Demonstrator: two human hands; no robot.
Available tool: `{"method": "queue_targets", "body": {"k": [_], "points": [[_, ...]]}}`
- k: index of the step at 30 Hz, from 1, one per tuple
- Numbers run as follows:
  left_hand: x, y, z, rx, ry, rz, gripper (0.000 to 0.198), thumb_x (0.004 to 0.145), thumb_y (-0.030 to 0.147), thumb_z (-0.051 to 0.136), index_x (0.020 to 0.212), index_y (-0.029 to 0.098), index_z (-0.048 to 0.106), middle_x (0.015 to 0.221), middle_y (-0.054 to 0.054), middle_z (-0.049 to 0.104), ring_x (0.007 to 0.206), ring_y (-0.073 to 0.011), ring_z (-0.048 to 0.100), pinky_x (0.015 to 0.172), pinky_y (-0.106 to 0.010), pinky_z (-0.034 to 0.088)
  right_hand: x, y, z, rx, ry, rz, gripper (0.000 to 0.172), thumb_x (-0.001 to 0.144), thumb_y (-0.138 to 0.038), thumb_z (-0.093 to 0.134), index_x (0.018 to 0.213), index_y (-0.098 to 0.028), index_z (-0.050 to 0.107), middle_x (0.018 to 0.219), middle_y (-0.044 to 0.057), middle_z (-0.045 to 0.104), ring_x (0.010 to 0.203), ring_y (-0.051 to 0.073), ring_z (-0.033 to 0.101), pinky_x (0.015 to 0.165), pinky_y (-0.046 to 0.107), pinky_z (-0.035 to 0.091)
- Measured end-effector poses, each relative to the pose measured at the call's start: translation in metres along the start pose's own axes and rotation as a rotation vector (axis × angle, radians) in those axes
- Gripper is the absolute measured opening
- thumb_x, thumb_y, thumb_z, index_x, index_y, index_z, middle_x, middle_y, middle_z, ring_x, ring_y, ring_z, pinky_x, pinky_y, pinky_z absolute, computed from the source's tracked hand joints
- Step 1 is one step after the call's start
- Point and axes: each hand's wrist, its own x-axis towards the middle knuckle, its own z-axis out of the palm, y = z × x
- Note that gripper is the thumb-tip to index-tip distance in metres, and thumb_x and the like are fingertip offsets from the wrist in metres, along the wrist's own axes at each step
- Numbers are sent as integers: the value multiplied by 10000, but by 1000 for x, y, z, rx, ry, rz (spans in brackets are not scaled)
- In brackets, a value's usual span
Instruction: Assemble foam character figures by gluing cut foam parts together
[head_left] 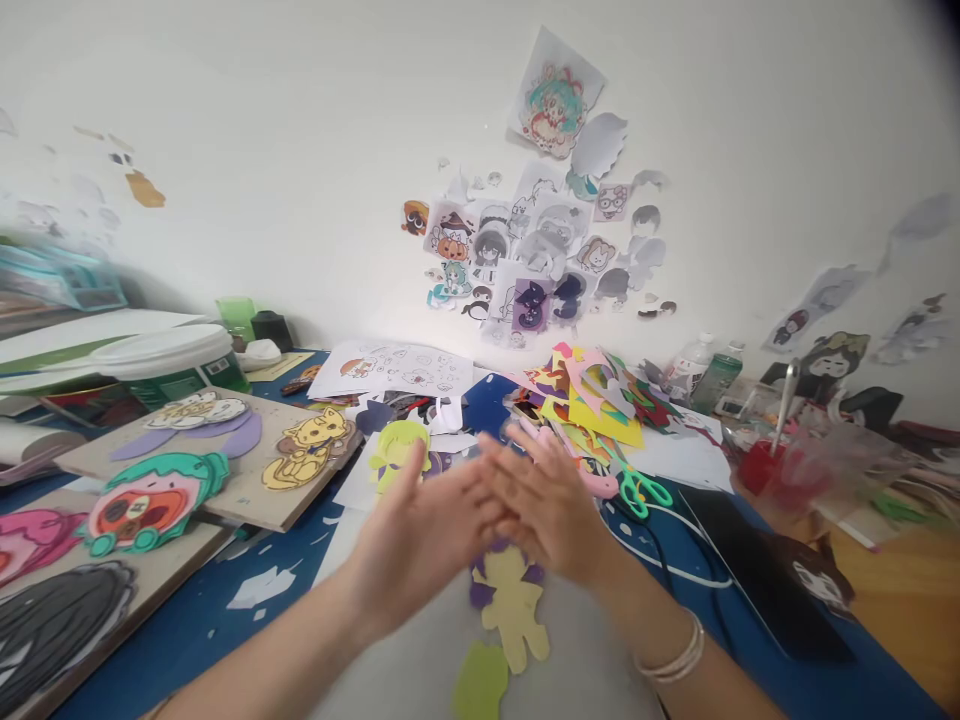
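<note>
Above a grey work surface point(592, 650), my left hand point(416, 535) and my right hand point(551, 500) meet at the fingers. Both have their fingers stretched out, and nothing shows in either one. A bracelet circles my right wrist. Below the hands lies a cream doll-shaped cutout point(516, 615), with purple pieces point(481, 590) around its head, partly hidden by my fingers. Closer to me rests a yellow-green cutout point(482, 680). Behind my left hand is a picture of a green-haired character point(396, 450), partly covered by the thumb.
Green-handled scissors point(643, 490) lie right of my hands, near a white cable point(705, 578) and a black tablet-like slab point(765, 575). Coloured scraps point(592, 400) pile up behind. On the left, boards point(262, 500) carry layered character cutouts beside a white-lidded tub point(165, 350).
</note>
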Motion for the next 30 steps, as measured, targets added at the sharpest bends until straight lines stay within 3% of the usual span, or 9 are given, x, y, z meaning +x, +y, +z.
{"method": "queue_targets", "body": {"k": [3,6,8,11,14,16,20,25,30], "points": [[-4,13,-8,5,175,175,637,847,618,163,1047,225,623,1207,-64,594,1180,-271,488,955,-440,422,-4,10,-6,-87,195,220,533,886,-243,382,1389,-348,240,1410,-14,370,1314,264,277,1041,518,208],[-1,13,-15,141,249,196,498,882,522,251,1196,252,528,1314,-42,507,1236,-243,429,992,-418,392,-9,9,-6,-26,265,164,604,869,-198,394,1411,-331,163,1419,1,356,1300,247,311,1037,492,247],[1,7,-14,249,59,-20,551,877,555,210,1219,245,510,1314,-70,505,1227,-243,439,977,-426,399,-8,1,-2,47,163,40,646,862,-266,439,1414,-347,115,1435,-8,321,1308,252,296,1047,488,228],[2,8,-12,342,-212,-110,690,842,630,108,1192,221,541,1246,-109,558,1172,-265,491,948,-458,405,-6,-4,2,21,42,-87,612,849,-318,489,1389,-379,208,1411,-22,367,1301,261,303,1042,479,226],[1,20,-22,655,-84,9,557,869,555,249,926,214,685,1105,-81,649,1113,-245,529,976,-403,375,-8,10,-2,-87,168,119,513,845,-257,465,1347,-285,364,1382,42,417,1269,287,340,1014,503,258],[2,24,-33,1028,89,-40,391,823,502,437,1045,256,644,1028,-56,674,996,-238,579,890,-395,431,-13,28,-5,-173,222,261,446,841,-235,447,1286,-209,463,1276,78,533,1172,270,443,971,460,338],[8,9,-48,1695,25,-63,333,690,351,640,998,228,671,1026,-87,642,971,-282,552,823,-389,431,-23,58,-7,-257,-17,592,415,769,-180,453,1162,-139,579,1167,98,605,1065,274,509,909,433,399],[11,-9,-46,1816,-3,-168,229,692,275,632,909,214,674,924,-75,631,882,-238,572,724,-307,448,-26,61,-1,-236,-365,734,480,716,-159,447,1182,-137,562,1215,95,577,1112,287,482,939,420,359],[9,-13,-39,1804,65,-202,274,722,239,575,986,196,633,939,-84,608,864,-223,580,675,-278,458,-26,59,4,-278,-415,734,545,657,-150,486,1199,-132,536,1233,113,551,1103,290,479,922,405,350]]}}
